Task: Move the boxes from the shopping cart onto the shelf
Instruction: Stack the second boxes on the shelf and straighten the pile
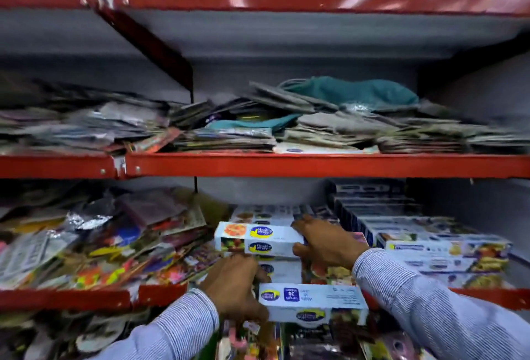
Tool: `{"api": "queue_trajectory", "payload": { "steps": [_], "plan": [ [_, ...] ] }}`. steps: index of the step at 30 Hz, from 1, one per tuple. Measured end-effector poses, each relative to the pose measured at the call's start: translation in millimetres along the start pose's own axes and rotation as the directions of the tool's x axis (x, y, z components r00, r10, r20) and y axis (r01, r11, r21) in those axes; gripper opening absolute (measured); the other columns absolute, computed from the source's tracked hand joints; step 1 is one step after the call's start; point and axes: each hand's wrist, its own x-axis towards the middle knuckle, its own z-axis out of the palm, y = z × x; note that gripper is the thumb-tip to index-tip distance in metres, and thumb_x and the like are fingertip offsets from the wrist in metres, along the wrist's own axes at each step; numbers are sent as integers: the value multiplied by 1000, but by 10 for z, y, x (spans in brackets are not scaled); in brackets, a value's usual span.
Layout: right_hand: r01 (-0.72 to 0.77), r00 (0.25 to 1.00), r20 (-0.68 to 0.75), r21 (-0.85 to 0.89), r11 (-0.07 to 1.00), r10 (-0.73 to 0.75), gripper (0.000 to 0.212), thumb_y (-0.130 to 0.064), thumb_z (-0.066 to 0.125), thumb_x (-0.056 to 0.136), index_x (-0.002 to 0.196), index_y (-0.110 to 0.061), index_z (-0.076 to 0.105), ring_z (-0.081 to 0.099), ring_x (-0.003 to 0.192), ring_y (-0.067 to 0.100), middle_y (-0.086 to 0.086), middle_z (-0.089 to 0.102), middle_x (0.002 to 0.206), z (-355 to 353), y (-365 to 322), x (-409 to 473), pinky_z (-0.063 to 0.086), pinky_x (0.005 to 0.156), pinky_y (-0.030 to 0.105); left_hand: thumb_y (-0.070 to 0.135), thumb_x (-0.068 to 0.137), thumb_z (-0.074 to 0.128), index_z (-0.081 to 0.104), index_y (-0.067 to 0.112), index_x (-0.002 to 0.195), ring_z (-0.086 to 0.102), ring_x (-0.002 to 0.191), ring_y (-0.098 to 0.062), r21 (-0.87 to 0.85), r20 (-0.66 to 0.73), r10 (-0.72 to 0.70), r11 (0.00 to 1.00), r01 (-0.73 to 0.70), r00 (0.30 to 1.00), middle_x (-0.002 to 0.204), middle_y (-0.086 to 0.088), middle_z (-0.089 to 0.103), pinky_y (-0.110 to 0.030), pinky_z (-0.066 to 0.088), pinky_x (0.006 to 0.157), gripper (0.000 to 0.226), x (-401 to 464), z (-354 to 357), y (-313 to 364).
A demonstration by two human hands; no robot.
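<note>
On the red-edged metal shelf (315,165) unit, the lower tier served as the landmark for everything in reach. The right hand (327,245), in a blue-and-white striped sleeve (430,311), gripped the right end of a long pale-blue cardboard box with a yellow-and-blue oval logo (258,239), its fingers (304,222) wrapped over the top and the thumb pressed against the front face; that box lay on top of a short stack of similar boxes (282,269) standing on the lower tier near its front edge. The left hand (235,285) clasped the left end of a second pale-blue cardboard box printed with a blue "30" panel (312,299), its fingers curled round the box's end, and this box sat in front of and below the stack, level with the tier's red lip. To the right of the stack, rows of matching flat boxes (430,242) filled the same tier. To its left lay a loose heap of colourful foil and plastic packets (100,245). On the tier above, grey and teal folded cloth packs (329,118) were piled untidily, blurred by motion.
</note>
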Motion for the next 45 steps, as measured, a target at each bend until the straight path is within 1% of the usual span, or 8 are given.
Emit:
{"api": "queue_trajectory", "payload": {
  "steps": [6,15,22,27,33,37,39,45],
  "plan": [
    [-23,992,124,40,999,18,54,-33,56,85,133,-9,47,50,121,38,20,49,132,408,225,400,47,96,43,59,51,79,71,40,110,65,91,-20,0,14,-5,1000,5,1000,99,7,75,-33,54,75,62,217,53,-56],
    [-17,1000,27,74,997,15,46,-31,53,87,128,-11,54,48,122,33,14,48,128,604,344,597,47,97,41,61,50,77,73,43,107,66,77,-14,-37,34,44,998,-42,998,89,11,78,-31,56,69,59,393,118,-165],
    [-19,1000,-12,55,998,20,41,-34,54,84,121,-19,59,60,107,31,8,56,122,522,351,587,53,85,41,58,49,74,71,43,110,62,88,-14,-43,-28,-12,999,11,1000,97,12,74,-32,54,79,62,486,158,-205],
    [-52,995,-73,230,972,71,18,-27,63,82,95,-20,72,69,85,20,1,76,100,345,469,591,53,76,29,53,52,77,73,41,107,66,80,-11,-53,-39,-11,999,8,999,90,13,77,-31,57,72,57,682,10,-208],
    [-72,991,-82,329,942,104,34,-42,49,85,102,-26,74,72,75,17,2,79,91,213,579,469,60,73,39,45,59,82,66,35,109,67,82,-12,-96,-128,-32,995,20,991,88,10,75,-26,43,63,54,1010,-37,-174],
    [-20,999,-20,291,956,27,57,-63,44,90,127,-24,62,67,107,22,3,69,125,256,567,247,54,90,37,36,65,84,67,29,115,65,80,-14,-144,-168,-32,990,8,985,92,6,73,-27,50,65,53,1161,127,-188],
    [-32,999,27,211,977,27,72,-72,39,86,137,-22,52,59,121,25,4,60,138,352,580,144,50,98,42,38,66,82,69,28,115,59,97,-19,-82,-213,4,996,-22,977,107,4,68,-30,50,75,51,1182,258,-185],
    [-36,999,-4,176,984,38,61,-51,45,96,148,-20,36,39,140,24,3,39,155,585,617,53,38,112,41,47,75,72,71,27,116,57,110,-17,-79,-237,29,996,-49,971,120,5,67,-36,53,90,46,1212,475,-224]
  ]
}}
